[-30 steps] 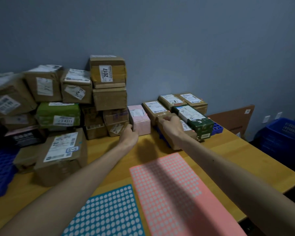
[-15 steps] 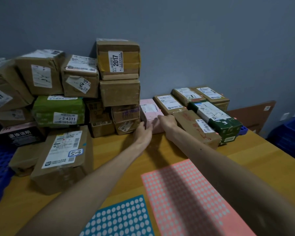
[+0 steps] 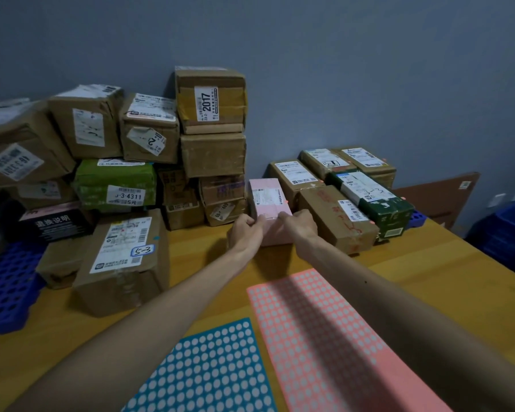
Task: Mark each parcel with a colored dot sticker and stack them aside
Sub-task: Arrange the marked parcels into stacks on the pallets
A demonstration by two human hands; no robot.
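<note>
A small pink parcel [image 3: 267, 200] lies on the wooden table [image 3: 428, 272], near the wall. My left hand [image 3: 246, 233] grips its near left corner and my right hand [image 3: 299, 224] grips its near right corner. To its right sits a row of brown parcels [image 3: 336, 218] and a dark green one [image 3: 378, 200], some carrying small pink dots. A pink dot-sticker sheet [image 3: 324, 337] and a blue dot-sticker sheet [image 3: 208, 373] lie at the near edge.
A tall pile of brown parcels [image 3: 211, 153] and a green one [image 3: 116, 185] fills the left back. A large labelled box [image 3: 122, 260] stands in front of it. Blue plastic trays [image 3: 3, 289] lie far left, a blue crate [image 3: 506, 230] far right.
Both hands left the brown parcel on the right and closed on the pink parcel's near end; the pink parcel now sits a little nearer to me. The camera has moved closer.
</note>
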